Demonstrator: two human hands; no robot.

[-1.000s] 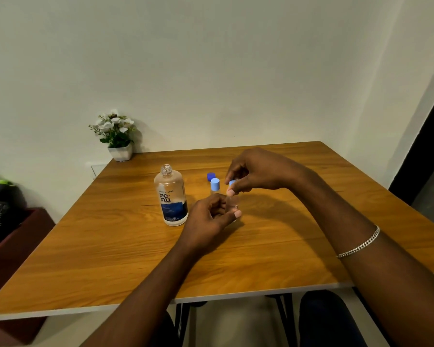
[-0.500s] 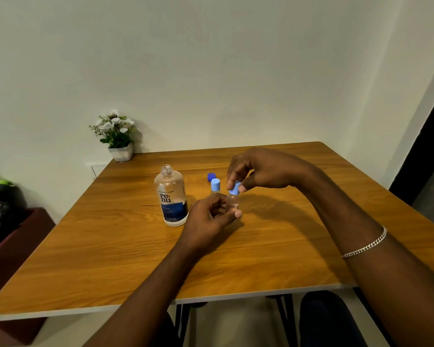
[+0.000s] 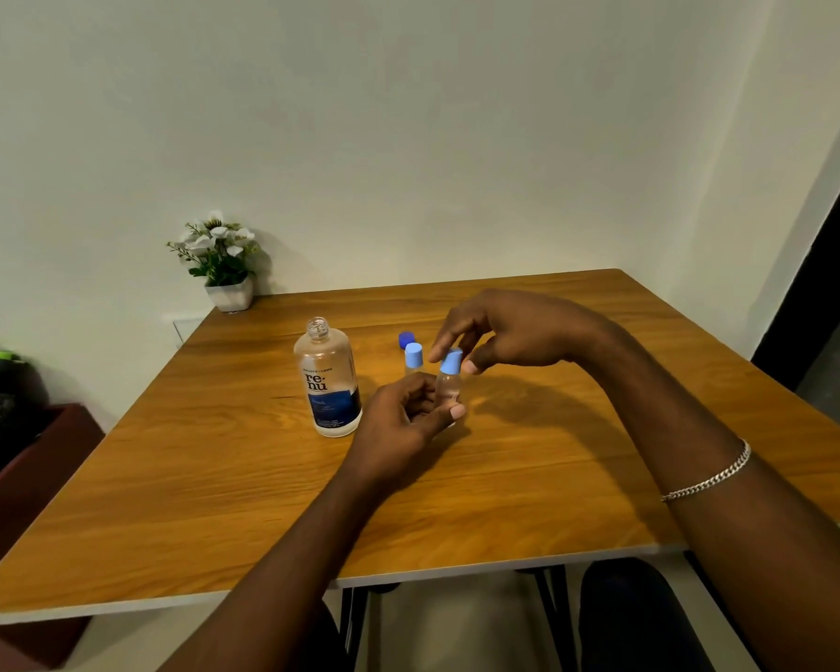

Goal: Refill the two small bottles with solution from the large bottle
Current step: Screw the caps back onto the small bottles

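- Left hand (image 3: pixel 408 419) gripped small bottle (image 3: pixel 448 388), near-upright, mid-tabletop (image 3: pixel 529 477), right of large bottle (image 3: pixel 328 380).
- Right hand (image 3: pixel 515 332) just above; finger and thumb flanked cap (image 3: pixel 451 362), contact unclear.
- Bottle axis vertical.

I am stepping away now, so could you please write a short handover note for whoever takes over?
Left hand grips one small bottle. Right hand: fingertips flank its light blue cap; contact unclear.
The other small bottle stands capped behind it. The large bottle stands open, its dark blue cap lying on the table.
Done, apparently: both refills.
Left: tighten this cap, set the bottle down, recap the large bottle.
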